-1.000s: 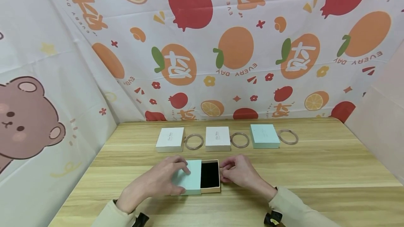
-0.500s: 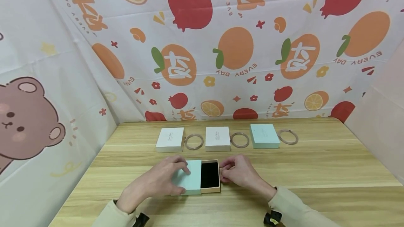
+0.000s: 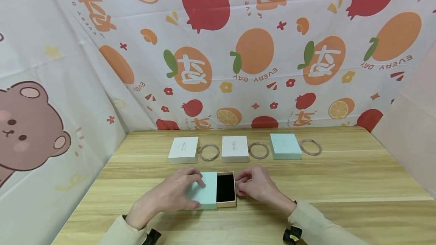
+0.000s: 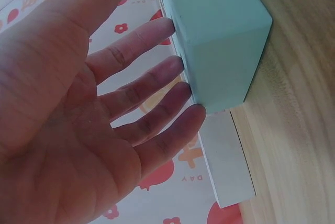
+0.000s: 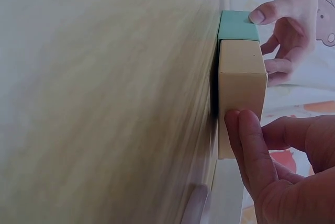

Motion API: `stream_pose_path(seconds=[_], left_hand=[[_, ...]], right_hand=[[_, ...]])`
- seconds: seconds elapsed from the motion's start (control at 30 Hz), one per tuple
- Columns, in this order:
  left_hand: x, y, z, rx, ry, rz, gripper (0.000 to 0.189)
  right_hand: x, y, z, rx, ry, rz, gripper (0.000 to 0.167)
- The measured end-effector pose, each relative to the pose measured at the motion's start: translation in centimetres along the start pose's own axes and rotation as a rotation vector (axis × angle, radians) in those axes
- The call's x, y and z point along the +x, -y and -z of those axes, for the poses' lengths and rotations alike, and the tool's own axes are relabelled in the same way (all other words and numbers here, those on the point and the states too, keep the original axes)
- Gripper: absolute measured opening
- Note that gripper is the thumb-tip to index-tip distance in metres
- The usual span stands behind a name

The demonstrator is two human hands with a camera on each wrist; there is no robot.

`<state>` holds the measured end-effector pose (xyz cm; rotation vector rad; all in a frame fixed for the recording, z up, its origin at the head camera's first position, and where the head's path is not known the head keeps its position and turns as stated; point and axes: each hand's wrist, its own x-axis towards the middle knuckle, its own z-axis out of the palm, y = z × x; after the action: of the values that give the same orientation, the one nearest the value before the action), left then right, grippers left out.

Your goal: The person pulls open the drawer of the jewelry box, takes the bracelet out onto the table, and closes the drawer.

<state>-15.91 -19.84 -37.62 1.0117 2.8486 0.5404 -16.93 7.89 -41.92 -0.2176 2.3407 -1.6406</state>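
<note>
A mint-green sliding jewellery box sleeve lies on the table with its tan tray part way out to the right. A black lining shows inside the tray. My left hand holds the sleeve, thumb at its near edge and fingers over its top. In the left wrist view those fingertips touch along the sleeve's edge. On the tray's end wall lie the fingertips of my right hand. The right wrist view shows two fairly straight fingers pressed against that tan wall, with another finger close at its upper rim.
Behind my hands stands a row of two white boxes, the left one and the middle one, and a mint box. A bangle lies right of each: left, middle, right. A fruit-print cloth hangs behind.
Over the last half second the tray has slid slightly left into the sleeve, and my right hand has moved left with it. My left hand and the sleeve have stayed in place.
</note>
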Motion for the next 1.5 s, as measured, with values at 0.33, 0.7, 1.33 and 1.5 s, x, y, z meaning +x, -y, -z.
stream_pose_path(seconds=[0.33,0.7,1.33,1.5], left_hand=[[0.05,0.01,0.08,0.004,-0.003,-0.002,0.034],[0.06,0.00,0.06,0.005,-0.002,-0.002,0.034],[0.05,0.00,0.09,0.007,-0.002,0.002,0.035],[0.06,-0.01,0.11,0.006,-0.005,-0.005,0.035]], right_hand=[[0.01,0.11,-0.22,-0.053,-0.019,0.000,0.015],[0.02,0.20,-0.41,-0.040,-0.011,0.007,0.014],[0.00,0.25,-0.65,0.030,0.001,0.001,0.016],[0.02,0.23,-0.63,0.050,0.017,-0.002,0.016]])
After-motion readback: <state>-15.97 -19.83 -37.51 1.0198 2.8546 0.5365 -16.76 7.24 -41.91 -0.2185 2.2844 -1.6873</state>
